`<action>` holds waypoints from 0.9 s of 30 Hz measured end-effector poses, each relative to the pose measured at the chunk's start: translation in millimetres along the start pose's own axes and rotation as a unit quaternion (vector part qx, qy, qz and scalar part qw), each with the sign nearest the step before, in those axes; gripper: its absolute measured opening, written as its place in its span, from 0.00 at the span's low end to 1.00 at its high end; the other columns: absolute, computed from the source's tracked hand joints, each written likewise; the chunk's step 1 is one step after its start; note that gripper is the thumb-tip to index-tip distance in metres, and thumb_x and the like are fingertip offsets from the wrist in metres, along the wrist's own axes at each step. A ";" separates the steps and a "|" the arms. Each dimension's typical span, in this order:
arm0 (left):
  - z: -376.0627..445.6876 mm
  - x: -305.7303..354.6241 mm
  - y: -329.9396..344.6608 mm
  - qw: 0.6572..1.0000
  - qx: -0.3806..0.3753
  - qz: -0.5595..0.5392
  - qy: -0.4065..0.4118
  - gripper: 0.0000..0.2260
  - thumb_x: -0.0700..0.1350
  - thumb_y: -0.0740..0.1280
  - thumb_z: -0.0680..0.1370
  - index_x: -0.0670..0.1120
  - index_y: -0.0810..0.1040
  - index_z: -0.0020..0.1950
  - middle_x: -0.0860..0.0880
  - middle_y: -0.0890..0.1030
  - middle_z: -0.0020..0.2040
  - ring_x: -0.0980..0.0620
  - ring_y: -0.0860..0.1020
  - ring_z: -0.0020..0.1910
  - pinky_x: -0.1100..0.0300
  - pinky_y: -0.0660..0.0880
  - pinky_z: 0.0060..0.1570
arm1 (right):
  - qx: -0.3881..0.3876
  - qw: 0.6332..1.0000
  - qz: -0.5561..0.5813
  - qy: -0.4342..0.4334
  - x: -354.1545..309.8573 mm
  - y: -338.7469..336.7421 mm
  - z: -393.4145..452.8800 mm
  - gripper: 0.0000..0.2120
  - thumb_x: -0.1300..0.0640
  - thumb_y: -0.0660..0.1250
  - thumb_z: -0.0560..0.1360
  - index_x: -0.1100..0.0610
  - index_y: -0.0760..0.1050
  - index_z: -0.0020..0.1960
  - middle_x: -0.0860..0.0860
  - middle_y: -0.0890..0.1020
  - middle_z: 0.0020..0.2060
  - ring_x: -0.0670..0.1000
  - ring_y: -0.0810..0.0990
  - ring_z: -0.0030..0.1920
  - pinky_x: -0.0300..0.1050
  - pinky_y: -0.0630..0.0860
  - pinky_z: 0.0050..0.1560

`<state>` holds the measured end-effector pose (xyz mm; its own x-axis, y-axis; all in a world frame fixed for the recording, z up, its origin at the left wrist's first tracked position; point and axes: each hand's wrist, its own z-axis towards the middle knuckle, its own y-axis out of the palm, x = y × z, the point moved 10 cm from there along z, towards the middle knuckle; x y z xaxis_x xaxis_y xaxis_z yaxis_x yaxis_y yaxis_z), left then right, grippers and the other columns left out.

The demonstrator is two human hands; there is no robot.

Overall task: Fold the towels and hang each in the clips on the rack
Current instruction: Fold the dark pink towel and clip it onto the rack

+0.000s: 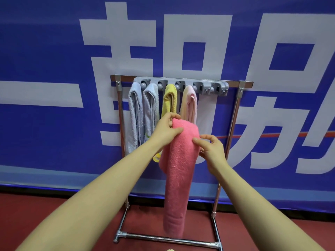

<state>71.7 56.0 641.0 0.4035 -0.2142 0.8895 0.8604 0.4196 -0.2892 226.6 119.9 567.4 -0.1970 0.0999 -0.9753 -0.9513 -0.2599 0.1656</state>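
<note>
We hold the pink towel [178,171] folded over at its top, the long doubled length hanging straight down below our grip in front of the rack [233,124]. Our left hand [165,132] pinches the fold, thumb in front and fingers curled behind it. Our right hand [211,147] is half open just below and to the side, its fingertips touching the towel's edge without closing on it.

Above the grip sits the grey clip bar [181,86]. Four towels already hang there: two grey towels [143,113], a yellow towel [169,101] and a pale pink towel [189,104]. The free clips [211,87] lie up and to the right of our pinch.

To do this well, we judge we should keep the fold tight and narrow, steady the layers with our right fingers so they stay aligned, then lift the folded top up and rightward and push it firmly into a free clip before letting go.
</note>
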 end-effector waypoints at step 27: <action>-14.8 -14.6 34.6 0.992 -0.002 -0.123 -0.021 0.09 0.32 0.68 0.73 0.45 0.80 0.47 0.52 0.79 0.44 0.57 0.76 0.44 0.67 0.75 0.44 | -0.021 0.994 -0.057 -0.088 -46.5 -27.6 -0.1 0.11 0.56 0.71 0.73 0.52 0.78 0.54 0.54 0.83 0.48 0.55 0.81 0.50 0.56 0.77 0.57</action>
<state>100.2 60.6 612.7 0.1673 -0.2727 0.9475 0.9328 0.3550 -0.0625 262.0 122.3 608.2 -0.1309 0.2956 -0.9463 -0.9596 -0.2776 0.0460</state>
